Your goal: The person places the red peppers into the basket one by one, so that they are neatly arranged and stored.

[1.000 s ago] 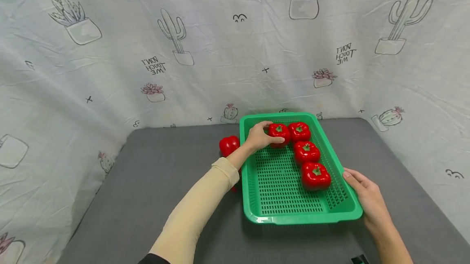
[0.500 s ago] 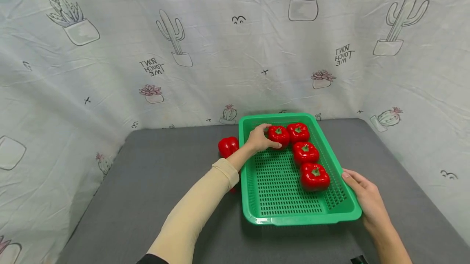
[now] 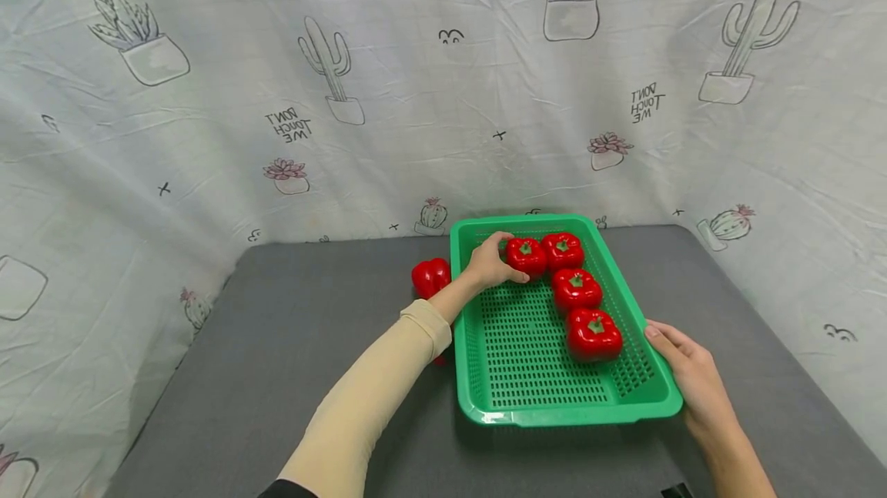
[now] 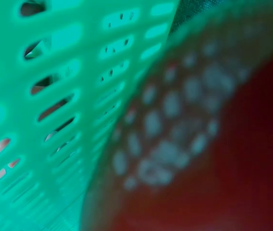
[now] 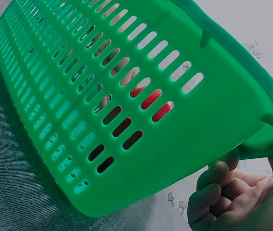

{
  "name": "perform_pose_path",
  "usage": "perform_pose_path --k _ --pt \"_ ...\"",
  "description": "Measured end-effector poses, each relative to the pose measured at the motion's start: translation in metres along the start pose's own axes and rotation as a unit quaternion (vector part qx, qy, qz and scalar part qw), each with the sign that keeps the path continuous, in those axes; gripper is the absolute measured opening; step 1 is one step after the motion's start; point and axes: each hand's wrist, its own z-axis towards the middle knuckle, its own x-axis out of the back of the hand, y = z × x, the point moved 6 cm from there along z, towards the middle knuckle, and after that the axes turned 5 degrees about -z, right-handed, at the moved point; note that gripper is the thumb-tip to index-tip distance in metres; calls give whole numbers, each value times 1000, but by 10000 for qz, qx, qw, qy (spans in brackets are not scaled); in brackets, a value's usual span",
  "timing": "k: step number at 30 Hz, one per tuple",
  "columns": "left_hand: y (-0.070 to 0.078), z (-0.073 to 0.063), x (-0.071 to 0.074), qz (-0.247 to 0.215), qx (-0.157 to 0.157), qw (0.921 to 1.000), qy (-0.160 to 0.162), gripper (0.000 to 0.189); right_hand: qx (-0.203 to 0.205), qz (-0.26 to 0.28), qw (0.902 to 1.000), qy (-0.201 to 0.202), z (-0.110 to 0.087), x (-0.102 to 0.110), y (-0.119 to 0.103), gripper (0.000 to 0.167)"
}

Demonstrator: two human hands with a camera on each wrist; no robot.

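Note:
My left hand (image 3: 490, 263) reaches into the green perforated plastic basket (image 3: 554, 417), thumb and fingers spread at the left side of a red bell pepper (image 3: 525, 258). That pepper sits in the back row beside another bell pepper (image 3: 563, 250). Two more bell peppers (image 3: 577, 289) (image 3: 594, 334) stand in line toward the front. The left wrist view has a blurred pepper (image 4: 242, 163) very close by the basket wall (image 4: 88, 57). My right hand (image 3: 700, 382) grips the basket's right rim, thumb on top; its fingers (image 5: 208, 192) curl beneath the rim in the right wrist view.
Outside the basket, on the left, lies another bell pepper (image 3: 430, 277), with more red partly hidden behind my left forearm (image 3: 374, 382). A small black object (image 3: 677, 490) shows at the bottom edge. A cactus-print cloth (image 3: 388, 98) hangs behind the grey table (image 3: 312, 313).
My left thumb has drawn back from the pepper's front toward its lower left edge. The pepper stays in its place. My right hand keeps its hold on the rim.

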Motion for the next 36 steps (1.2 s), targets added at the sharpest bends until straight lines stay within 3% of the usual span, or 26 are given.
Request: perform_pose_path --k 8,22,27,31,33,36 --pt "-1 4 -1 36 72 9999 85 93 23 40 10000 -85 7 2 1 15" --pt "4 8 3 -121 -97 9998 104 91 -101 124 9995 -259 21 6 3 16" --pt "19 -3 10 -469 -213 9979 -391 89 -206 127 9994 -255 25 9 3 16" --pt "33 -21 23 -452 -433 9947 -816 83 -184 155 9994 -249 22 9 0 16" --pt "40 -33 35 -388 -675 9931 -880 78 -179 161 9994 -237 21 8 -1 16" --pt "52 -58 60 -539 -1023 9907 -721 69 -162 172 9995 -222 19 8 -2 15"
